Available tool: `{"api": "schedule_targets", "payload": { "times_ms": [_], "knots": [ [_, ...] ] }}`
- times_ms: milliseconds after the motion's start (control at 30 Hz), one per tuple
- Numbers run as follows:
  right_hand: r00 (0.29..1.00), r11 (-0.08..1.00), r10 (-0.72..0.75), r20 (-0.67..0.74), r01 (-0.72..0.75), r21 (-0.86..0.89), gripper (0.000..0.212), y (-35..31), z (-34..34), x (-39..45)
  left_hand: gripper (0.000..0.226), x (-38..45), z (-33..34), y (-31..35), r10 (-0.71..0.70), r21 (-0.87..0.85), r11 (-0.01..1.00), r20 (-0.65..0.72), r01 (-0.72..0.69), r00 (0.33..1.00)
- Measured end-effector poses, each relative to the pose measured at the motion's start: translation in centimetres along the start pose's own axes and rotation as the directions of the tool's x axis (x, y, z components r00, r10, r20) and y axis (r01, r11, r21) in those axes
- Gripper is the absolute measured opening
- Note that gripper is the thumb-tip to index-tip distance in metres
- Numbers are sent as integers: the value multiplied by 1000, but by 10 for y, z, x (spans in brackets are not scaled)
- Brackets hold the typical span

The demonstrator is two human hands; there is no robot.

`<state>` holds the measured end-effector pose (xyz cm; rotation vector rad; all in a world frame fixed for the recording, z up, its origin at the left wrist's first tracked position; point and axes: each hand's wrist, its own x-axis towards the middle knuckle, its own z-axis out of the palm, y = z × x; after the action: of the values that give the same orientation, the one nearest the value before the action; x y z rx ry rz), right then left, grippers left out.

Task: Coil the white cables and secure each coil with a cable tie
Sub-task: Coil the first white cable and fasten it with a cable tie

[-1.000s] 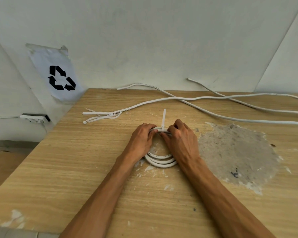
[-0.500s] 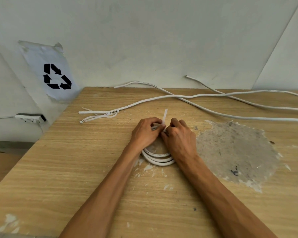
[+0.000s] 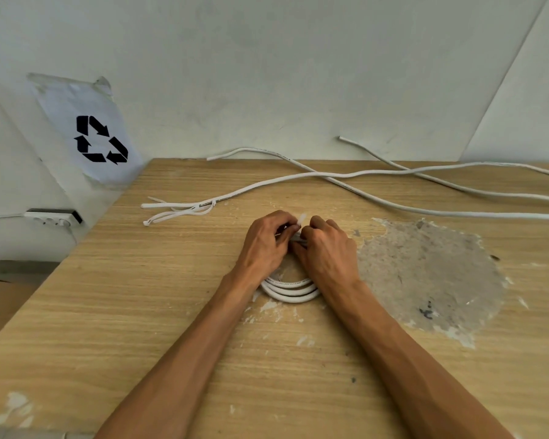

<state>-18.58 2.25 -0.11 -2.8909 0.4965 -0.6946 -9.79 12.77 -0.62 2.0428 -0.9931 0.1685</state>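
A coil of white cable [image 3: 290, 291] lies flat in the middle of the wooden table [image 3: 114, 312]; only its near arc shows below my wrists. My left hand [image 3: 264, 245] and my right hand [image 3: 327, 248] meet over the coil's far side, fingers curled. Between their fingertips a short blurred stub of a white cable tie [image 3: 301, 218] sticks up. My left hand pinches the tie, and my right hand grips the coil where the tie wraps it. Several spare cable ties [image 3: 178, 212] lie at the far left. Loose white cables [image 3: 393, 204] run across the back.
A worn grey patch [image 3: 425, 274] marks the tabletop right of my hands. A paper with a recycling symbol [image 3: 99, 141] is taped to the left wall. A white power strip [image 3: 53, 218] sits beyond the table's left edge. The wall stands close behind.
The tie's free tail stood tall above my hands a second ago; now only a short stub shows. My hands have closed together over the coil's far side.
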Motion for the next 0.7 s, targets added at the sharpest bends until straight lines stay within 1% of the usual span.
{"api": "schedule_targets", "payload": {
  "times_ms": [133,200,333,433,600,700],
  "knots": [
    [999,1000,-3,-41,3,17,44,3,0,-4,8,-2,-2,1,-33,-92,995,-46,29,998],
    [999,999,-32,-31,33,28,39,5,2,-7,7,-3,-1,1,-19,-89,996,-75,12,997],
    [990,995,-96,-102,99,18,23,6,8,-9,5,-5,1,1,40,-32,998,-161,-46,986],
    [985,993,-113,-134,117,27,19,5,10,-10,3,-7,2,2,57,-13,998,-183,-61,981],
    [988,993,-64,-141,77,86,18,4,7,-10,1,-7,1,3,13,0,1000,-208,-13,978],
    [987,988,-39,-158,62,139,32,2,4,-11,4,-7,1,3,-3,-11,1000,-220,1,975]
  ]
}}
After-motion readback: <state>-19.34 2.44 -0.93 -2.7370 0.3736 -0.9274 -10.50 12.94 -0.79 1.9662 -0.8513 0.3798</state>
